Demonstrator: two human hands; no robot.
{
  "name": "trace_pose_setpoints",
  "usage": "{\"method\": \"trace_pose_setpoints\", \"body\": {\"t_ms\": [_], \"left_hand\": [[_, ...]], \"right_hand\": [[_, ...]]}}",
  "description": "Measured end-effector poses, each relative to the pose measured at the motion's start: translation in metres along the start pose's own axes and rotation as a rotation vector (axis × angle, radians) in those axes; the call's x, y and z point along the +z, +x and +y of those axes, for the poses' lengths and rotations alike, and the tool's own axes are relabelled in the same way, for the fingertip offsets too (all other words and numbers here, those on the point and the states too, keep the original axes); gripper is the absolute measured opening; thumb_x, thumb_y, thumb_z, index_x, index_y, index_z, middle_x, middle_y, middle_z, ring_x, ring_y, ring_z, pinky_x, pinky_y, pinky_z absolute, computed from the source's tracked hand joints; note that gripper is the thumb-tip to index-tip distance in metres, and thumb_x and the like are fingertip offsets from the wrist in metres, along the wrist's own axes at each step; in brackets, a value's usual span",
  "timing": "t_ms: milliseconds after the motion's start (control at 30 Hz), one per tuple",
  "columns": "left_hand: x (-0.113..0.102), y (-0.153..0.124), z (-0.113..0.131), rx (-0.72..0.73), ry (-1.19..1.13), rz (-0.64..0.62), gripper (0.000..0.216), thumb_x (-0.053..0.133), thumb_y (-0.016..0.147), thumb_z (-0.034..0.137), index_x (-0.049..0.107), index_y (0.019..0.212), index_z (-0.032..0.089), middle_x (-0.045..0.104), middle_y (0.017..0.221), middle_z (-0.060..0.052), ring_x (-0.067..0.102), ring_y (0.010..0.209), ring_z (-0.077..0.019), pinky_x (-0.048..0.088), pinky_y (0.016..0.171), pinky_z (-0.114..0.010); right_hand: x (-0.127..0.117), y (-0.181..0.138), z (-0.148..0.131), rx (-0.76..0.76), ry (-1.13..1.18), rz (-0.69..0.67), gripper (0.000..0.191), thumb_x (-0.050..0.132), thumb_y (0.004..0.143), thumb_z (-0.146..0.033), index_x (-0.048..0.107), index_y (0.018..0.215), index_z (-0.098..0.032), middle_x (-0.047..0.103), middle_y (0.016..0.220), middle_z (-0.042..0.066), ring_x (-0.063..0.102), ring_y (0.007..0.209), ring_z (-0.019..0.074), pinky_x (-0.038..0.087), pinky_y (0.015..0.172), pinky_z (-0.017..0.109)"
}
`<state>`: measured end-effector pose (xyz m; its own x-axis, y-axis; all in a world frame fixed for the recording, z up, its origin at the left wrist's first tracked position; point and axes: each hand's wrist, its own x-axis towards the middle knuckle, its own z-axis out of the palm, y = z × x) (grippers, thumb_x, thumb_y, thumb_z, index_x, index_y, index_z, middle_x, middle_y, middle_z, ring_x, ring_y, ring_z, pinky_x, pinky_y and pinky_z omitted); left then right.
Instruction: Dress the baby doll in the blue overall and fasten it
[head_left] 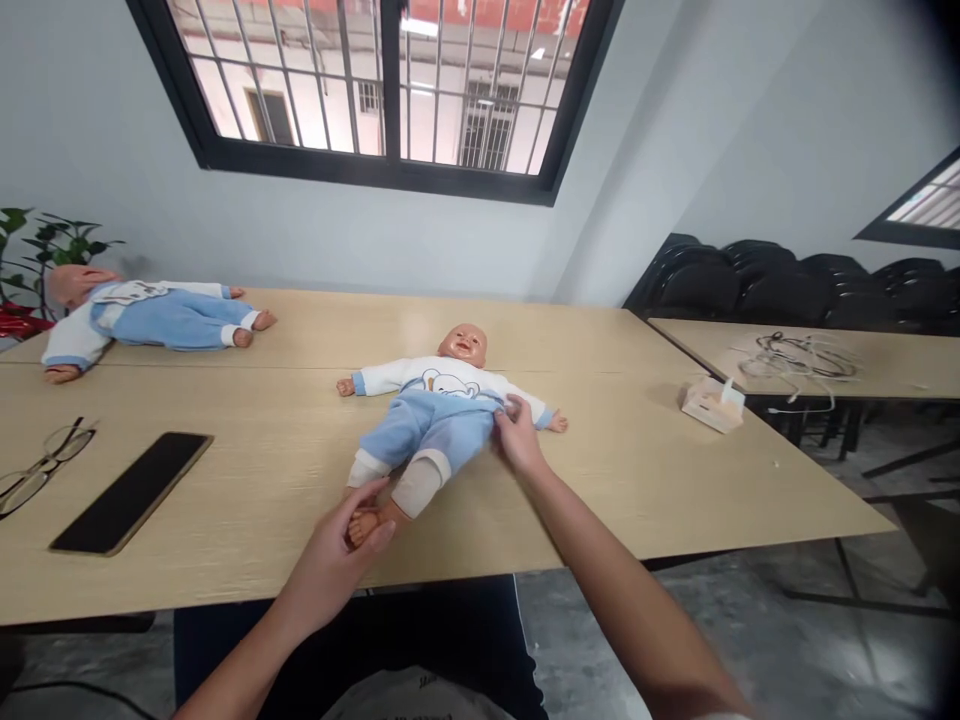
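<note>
A baby doll (463, 345) lies on its back on the wooden table, its head toward the window and its feet toward me. It wears a white top (450, 378) with a bear print and light blue trousers (420, 425) with white cuffs. My left hand (349, 545) is closed around the doll's feet near the table's front edge. At the right side of the trousers' waist, my right hand (517, 430) pinches the blue cloth between thumb and fingers. The doll's arms are spread out to both sides.
A second doll (172, 315) in similar clothes lies at the back left, near a plant (56, 245). Glasses (49, 462) and a black phone (135, 492) lie at the left. A tissue box (712, 404) stands at the right; tangled cables (806, 357) lie on another table.
</note>
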<state>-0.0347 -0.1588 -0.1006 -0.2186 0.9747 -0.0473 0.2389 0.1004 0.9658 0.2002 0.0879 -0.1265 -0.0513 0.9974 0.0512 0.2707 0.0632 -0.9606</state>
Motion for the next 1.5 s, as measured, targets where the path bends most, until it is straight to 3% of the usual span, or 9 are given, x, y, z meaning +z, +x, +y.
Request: {"method": "trace_pose_setpoints", "body": {"t_ms": [100, 200, 500, 700, 767, 833, 967, 1200, 1500], "left_hand": [[0.019, -0.001, 0.008, 0.017, 0.062, -0.079, 0.065, 0.070, 0.089, 0.046, 0.053, 0.149, 0.028, 0.063, 0.143, -0.010, 0.061, 0.130, -0.0322, 0.049, 0.110, -0.048], [0.043, -0.003, 0.011, 0.059, 0.091, -0.198, 0.072, 0.070, 0.089, 0.039, 0.045, 0.156, 0.032, 0.063, 0.145, -0.010, 0.059, 0.133, -0.0336, 0.045, 0.114, -0.053], [0.111, -0.008, 0.014, 0.085, 0.012, -0.363, 0.099, 0.073, 0.086, 0.041, 0.016, 0.166, 0.030, 0.032, 0.169, -0.010, 0.032, 0.154, -0.0368, 0.030, 0.126, -0.058], [0.083, 0.009, 0.053, 0.040, -0.041, -0.626, 0.089, 0.068, 0.091, 0.044, 0.019, 0.165, 0.034, 0.045, 0.161, -0.013, 0.063, 0.126, -0.0322, 0.056, 0.101, -0.046], [0.058, 0.039, 0.061, 0.078, -0.044, -0.531, 0.067, 0.059, 0.097, 0.044, 0.034, 0.159, 0.033, 0.060, 0.147, -0.010, 0.066, 0.120, -0.0273, 0.056, 0.096, -0.041], [0.033, 0.085, 0.058, 0.111, 0.018, -0.256, 0.056, 0.055, 0.099, 0.044, 0.043, 0.152, 0.029, 0.068, 0.130, -0.009, 0.068, 0.110, -0.0245, 0.055, 0.095, -0.041], [0.003, 0.183, 0.027, 0.211, 0.162, 0.109, 0.041, 0.061, 0.093, 0.041, 0.060, 0.126, 0.017, 0.069, 0.115, -0.011, 0.066, 0.106, -0.0241, 0.052, 0.098, -0.041], [0.012, 0.234, -0.006, 0.305, 0.258, 0.109, 0.021, 0.049, 0.099, 0.035, 0.063, 0.094, 0.020, 0.067, 0.094, -0.006, 0.062, 0.091, -0.0220, 0.050, 0.088, -0.039], [0.016, 0.241, -0.011, 0.392, 0.208, 0.078, 0.021, 0.052, 0.101, 0.038, 0.062, 0.100, 0.020, 0.067, 0.098, -0.005, 0.061, 0.096, -0.0221, 0.049, 0.090, -0.038]], "right_hand": [[0.017, -0.035, -0.002, 0.082, 0.254, -0.035, 0.088, 0.064, 0.087, -0.057, 0.023, 0.161, -0.033, 0.050, 0.154, 0.012, 0.069, 0.111, 0.0267, 0.062, 0.084, 0.044], [0.021, -0.058, -0.012, 0.050, 0.215, -0.065, 0.106, 0.080, 0.076, -0.054, 0.023, 0.162, -0.031, 0.034, 0.166, 0.010, 0.043, 0.148, 0.0292, 0.043, 0.117, 0.050], [-0.019, -0.033, -0.046, 0.123, 0.079, -0.261, 0.096, 0.079, 0.076, -0.029, 0.035, 0.160, -0.025, 0.045, 0.161, 0.011, 0.048, 0.145, 0.0314, 0.033, 0.124, 0.053], [-0.048, -0.023, -0.053, 0.123, 0.055, -0.473, 0.097, 0.072, 0.086, -0.037, 0.019, 0.166, -0.023, 0.039, 0.165, 0.012, 0.041, 0.149, 0.0294, 0.033, 0.124, 0.048], [-0.058, -0.020, -0.056, 0.141, -0.004, -0.518, 0.097, 0.072, 0.087, -0.044, 0.020, 0.166, -0.023, 0.038, 0.165, 0.013, 0.040, 0.150, 0.0311, 0.033, 0.123, 0.049], [-0.063, -0.013, -0.061, 0.129, -0.101, -0.480, 0.088, 0.067, 0.089, -0.055, 0.030, 0.162, -0.023, 0.039, 0.164, 0.014, 0.038, 0.150, 0.0332, 0.031, 0.123, 0.050], [-0.037, 0.018, -0.086, -0.111, -0.341, -0.272, 0.063, 0.048, 0.098, -0.061, 0.048, 0.150, -0.026, 0.054, 0.150, 0.014, 0.045, 0.143, 0.0317, 0.031, 0.121, 0.052], [0.049, 0.077, -0.122, -0.547, -0.902, -0.544, 0.030, 0.074, 0.087, -0.037, 0.067, 0.111, -0.019, 0.068, 0.122, 0.013, 0.057, 0.121, 0.0304, 0.040, 0.103, 0.046], [0.033, 0.074, -0.148, -0.505, -0.784, -0.711, 0.011, 0.068, 0.093, -0.032, 0.067, 0.091, -0.022, 0.071, 0.095, 0.004, 0.062, 0.082, 0.0187, 0.041, 0.069, 0.030]]}}
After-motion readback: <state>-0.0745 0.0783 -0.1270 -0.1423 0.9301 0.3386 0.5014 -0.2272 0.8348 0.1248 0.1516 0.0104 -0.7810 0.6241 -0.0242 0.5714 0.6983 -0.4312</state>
